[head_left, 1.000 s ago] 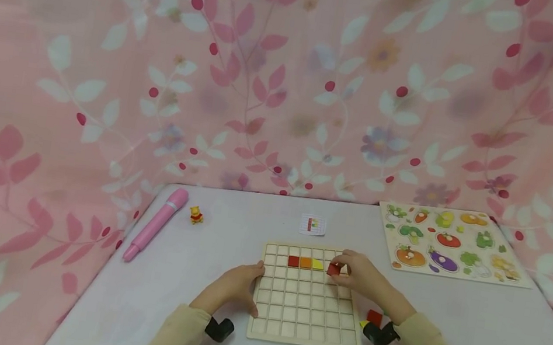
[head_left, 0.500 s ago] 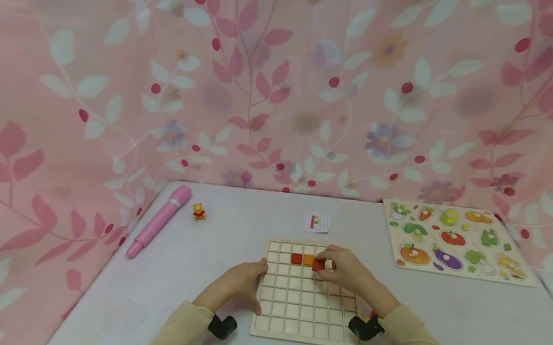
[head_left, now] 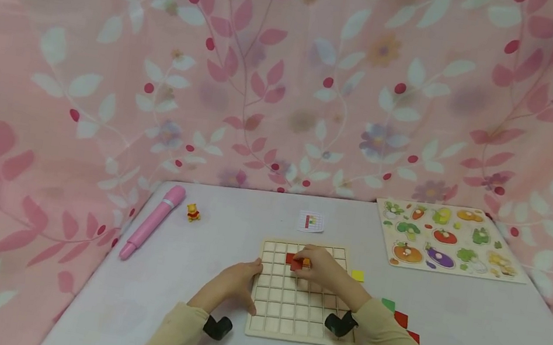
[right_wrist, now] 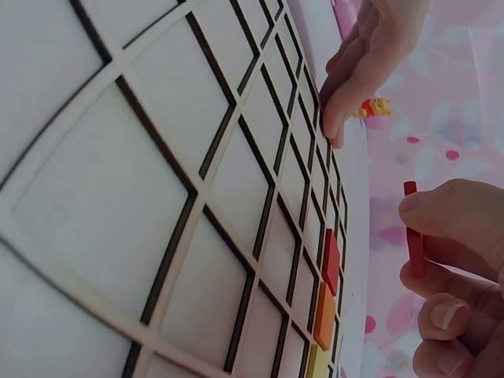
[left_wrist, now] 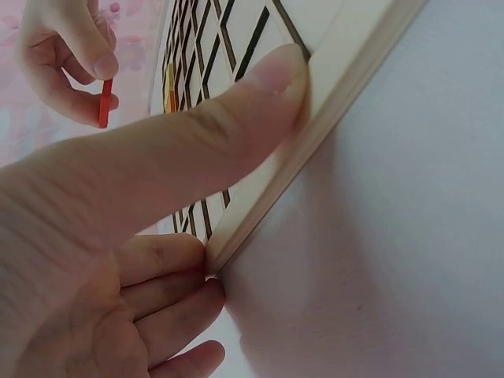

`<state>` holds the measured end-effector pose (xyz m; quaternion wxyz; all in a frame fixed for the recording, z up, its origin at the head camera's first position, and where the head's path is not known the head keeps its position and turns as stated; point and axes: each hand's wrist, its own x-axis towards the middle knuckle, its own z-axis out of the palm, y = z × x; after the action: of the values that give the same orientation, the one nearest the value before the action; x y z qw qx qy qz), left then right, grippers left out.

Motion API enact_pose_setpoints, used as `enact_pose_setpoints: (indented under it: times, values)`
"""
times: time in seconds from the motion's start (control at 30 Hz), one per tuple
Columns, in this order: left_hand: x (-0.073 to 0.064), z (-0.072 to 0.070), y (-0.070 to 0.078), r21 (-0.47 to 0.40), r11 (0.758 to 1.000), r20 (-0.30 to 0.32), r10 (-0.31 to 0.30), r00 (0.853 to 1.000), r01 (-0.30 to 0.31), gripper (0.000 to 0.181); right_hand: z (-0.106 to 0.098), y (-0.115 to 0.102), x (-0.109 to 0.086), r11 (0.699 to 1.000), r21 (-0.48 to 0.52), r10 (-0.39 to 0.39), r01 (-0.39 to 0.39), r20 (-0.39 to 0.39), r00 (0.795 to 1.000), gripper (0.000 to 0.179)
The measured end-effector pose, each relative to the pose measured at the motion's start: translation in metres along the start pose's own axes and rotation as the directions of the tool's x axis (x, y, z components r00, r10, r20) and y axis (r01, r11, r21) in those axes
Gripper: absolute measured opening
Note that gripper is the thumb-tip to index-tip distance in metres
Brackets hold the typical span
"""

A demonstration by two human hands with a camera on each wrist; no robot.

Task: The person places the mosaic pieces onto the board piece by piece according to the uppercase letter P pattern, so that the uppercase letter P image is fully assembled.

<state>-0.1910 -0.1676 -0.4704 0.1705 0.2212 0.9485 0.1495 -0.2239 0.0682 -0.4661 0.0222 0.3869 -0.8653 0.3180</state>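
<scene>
I have right hand pinching red tile, raised over far part of grid board; left hand, fingers relaxed, touches board's left edge. Likely placing step; next calls for squaring tile over cell, lowering.

no text, number, label or sign can be read anywhere.

The place looked like a play corner, though whether in a home or a staged set could not be told. Pink flowered cloth rose behind the counter's far edge. A vegetable puzzle lay at its far right corner, a little bear figure near the far left, a gridded board between.
</scene>
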Motion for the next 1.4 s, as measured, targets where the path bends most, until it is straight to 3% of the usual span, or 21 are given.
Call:
enact_pose_setpoints:
  times: [0.2, 0.6, 1.0, 1.4]
  values:
    - [-0.002, -0.002, -0.001, -0.008, 1.000, -0.009, -0.010, 1.000, 0.010, 0.103, 0.009, 0.000, 0.008, 1.000, -0.011, -0.023, 0.023, -0.013, 1.000, 0.022]
    - [-0.003, 0.004, 0.001, -0.029, 1.000, -0.021, 0.000, 1.000, 0.000, 0.103, 0.024, 0.011, 0.008, 0.998, -0.060, 0.031, -0.028, 0.050, 0.998, 0.017]
    - [0.001, 0.005, -0.002, 0.003, 1.000, -0.036, 0.030, 0.999, -0.030, 0.100, 0.026, 0.011, 0.011, 0.993, -0.041, 0.119, -0.115, 0.100, 0.988, 0.022]
    - [0.000, 0.004, 0.000, 0.017, 0.999, -0.044, 0.030, 0.999, -0.030, 0.099, 0.026, 0.009, 0.012, 0.994, -0.021, 0.108, -0.107, 0.096, 0.989, 0.021]
